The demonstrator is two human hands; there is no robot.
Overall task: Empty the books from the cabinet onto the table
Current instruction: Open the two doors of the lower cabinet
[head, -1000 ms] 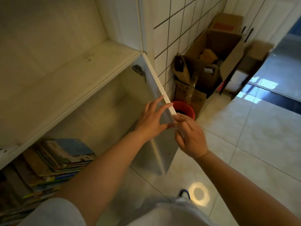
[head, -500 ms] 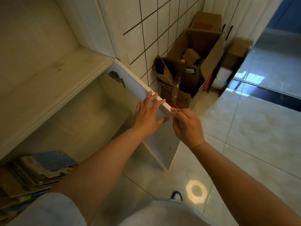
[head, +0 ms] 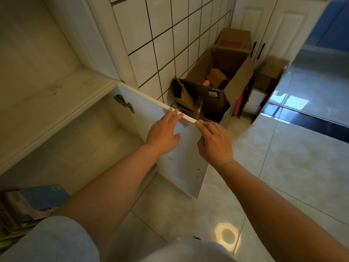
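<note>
The white cabinet door (head: 184,168) stands swung out over the floor, hinge (head: 123,103) at its top inner corner. My left hand (head: 163,134) lies flat on the door's inner face, fingers straight and reaching its top edge. My right hand (head: 214,141) grips the door's free outer corner, fingertips on the top edge. A stack of books (head: 32,207), a blue cover on top, lies in the lower compartment at the far left, partly hidden by my left sleeve. No table is in view.
An open shelf (head: 56,93) sits above the lower compartment. Open cardboard boxes (head: 217,87) stand against the tiled wall just behind the door. White doors (head: 268,25) are at the back and glossy floor tiles (head: 283,176) spread to the right.
The door has swung further out toward the tiled wall with both hands on it. The red bucket behind it is now hidden, and the books have slid toward the left edge of view.
</note>
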